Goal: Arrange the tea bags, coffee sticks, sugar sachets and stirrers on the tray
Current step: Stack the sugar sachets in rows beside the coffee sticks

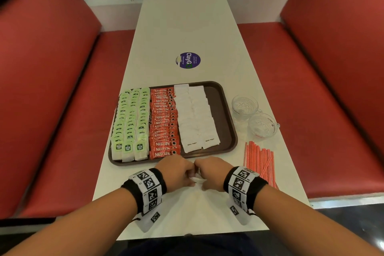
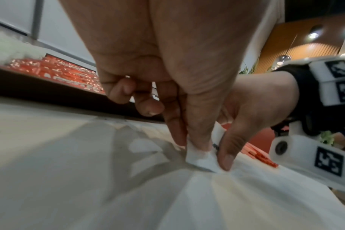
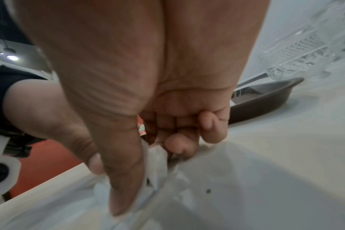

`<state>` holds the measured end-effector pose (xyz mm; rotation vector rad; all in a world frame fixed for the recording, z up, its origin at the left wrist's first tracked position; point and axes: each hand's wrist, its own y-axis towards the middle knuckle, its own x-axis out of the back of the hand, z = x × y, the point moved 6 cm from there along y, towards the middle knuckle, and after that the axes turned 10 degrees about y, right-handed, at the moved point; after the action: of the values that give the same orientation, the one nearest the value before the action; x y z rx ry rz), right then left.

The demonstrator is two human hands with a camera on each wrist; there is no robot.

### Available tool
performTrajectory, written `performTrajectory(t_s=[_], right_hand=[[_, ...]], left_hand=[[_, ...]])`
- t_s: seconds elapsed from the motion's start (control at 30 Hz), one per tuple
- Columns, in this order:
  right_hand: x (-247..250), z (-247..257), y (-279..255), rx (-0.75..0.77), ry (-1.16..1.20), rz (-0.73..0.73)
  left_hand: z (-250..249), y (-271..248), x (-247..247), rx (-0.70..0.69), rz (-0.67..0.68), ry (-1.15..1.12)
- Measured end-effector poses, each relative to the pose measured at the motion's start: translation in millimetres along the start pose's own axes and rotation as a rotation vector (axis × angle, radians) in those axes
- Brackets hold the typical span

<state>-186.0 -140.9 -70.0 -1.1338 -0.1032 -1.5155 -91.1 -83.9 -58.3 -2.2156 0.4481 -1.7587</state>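
Note:
A brown tray (image 1: 227,118) holds rows of green tea bags (image 1: 131,122), red coffee sticks (image 1: 165,122) and white sugar sachets (image 1: 196,118). Just in front of the tray my two hands meet over the white table. My left hand (image 1: 182,174) and my right hand (image 1: 207,173) both pinch white sugar sachets (image 2: 202,158), held on edge against the table. In the right wrist view the sachets (image 3: 158,165) stand between my thumb and fingers. Red-and-white stirrers (image 1: 259,158) lie loose on the table to the right of the tray.
Two cut-glass cups (image 1: 245,106) (image 1: 262,124) stand right of the tray. A round purple sticker (image 1: 188,60) marks the table's middle. Red bench seats (image 1: 52,89) flank the table on both sides. The tray's right strip (image 1: 220,110) is bare.

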Motion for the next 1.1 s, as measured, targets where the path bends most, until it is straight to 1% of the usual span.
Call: performTrajectory(t_s=[0.1, 0.2, 0.3, 0.4, 0.43, 0.5, 0.57, 0.63, 0.73, 0.8, 0.87, 0.97, 1.03, 1.1], right_hand=[[0.4, -3.0, 0.7, -0.013, -0.062, 0.026], [3.6, -8.2, -3.2, -0.011, -0.067, 0.024], [15.6, -16.2, -8.9, 0.018, 0.062, -0.072], [35.1, -24.8, -14.9, 0.019, 0.216, -0.185], [42.5, -27.4, -16.7, 0.009, 0.284, -0.219], [55.4, -30.1, -18.7, 0.013, 0.398, -0.278], [65.3, -26.3, -19.3, 0.055, 0.445, -0.311], [70.3, -22.6, -16.6, 0.103, 0.431, -0.320], [75.6, -23.9, -12.8, 0.137, 0.413, -0.367], [80.7, -27.8, -13.5, 0.142, 0.434, -0.421], [85.5, -31.7, -16.0, 0.123, 0.454, -0.452], [89.8, -40.6, -19.6, 0.053, 0.500, -0.438], [94.6, -47.2, -24.5, 0.007, 0.558, -0.447], [99.5, -54.1, -28.3, -0.026, 0.604, -0.472]], left_hand=[[-0.6, -6.2, 13.0, -0.043, -0.073, -0.113], [6.0, -9.7, 30.3, -0.030, -0.148, -0.254], [16.1, -8.4, 48.4, -0.030, -0.265, -0.314], [26.9, -1.9, 60.1, -0.016, -0.338, -0.282], [28.1, 1.3, 61.5, -0.026, -0.335, -0.259], [26.3, 8.9, 61.9, -0.043, -0.285, -0.202], [20.8, 15.4, 63.4, -0.045, -0.261, -0.157], [13.8, 19.9, 69.9, -0.039, -0.300, -0.194], [8.3, 26.7, 80.1, -0.012, -0.390, -0.317], [8.9, 31.9, 81.7, 0.009, -0.397, -0.357], [9.6, 38.6, 80.2, 0.021, -0.370, -0.321], [11.6, 50.0, 79.7, 0.052, -0.372, -0.277], [16.7, 59.8, 79.9, 0.107, -0.387, -0.259], [22.7, 69.9, 78.8, 0.177, -0.371, -0.215]])
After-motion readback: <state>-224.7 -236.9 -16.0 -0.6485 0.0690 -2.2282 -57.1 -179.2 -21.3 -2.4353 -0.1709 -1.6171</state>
